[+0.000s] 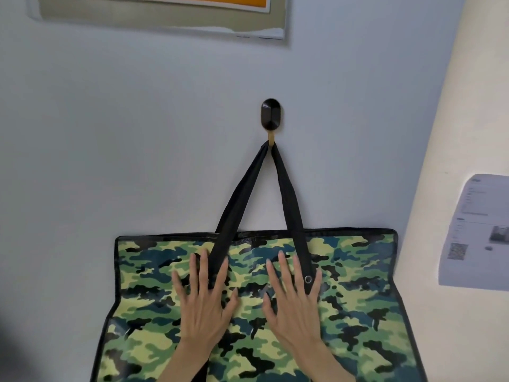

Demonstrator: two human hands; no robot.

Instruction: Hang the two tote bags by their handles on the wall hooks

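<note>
A green camouflage tote bag (358, 271) with black trim hangs flat against the pale wall. Its black handles (287, 188) run up to a point and loop over a black oval wall hook (271, 114). My left hand (205, 296) lies flat on the bag's front, fingers spread, over the base of the left strap. My right hand (293, 295) lies flat beside it, fingers spread, next to the right strap's eyelet. Neither hand grips anything. Only one bag and one hook are in view.
A poster (165, 17) with an orange field hangs on the wall above. A cream wall or column (454, 133) juts out at the right, with a printed paper sheet (476, 232) stuck on it.
</note>
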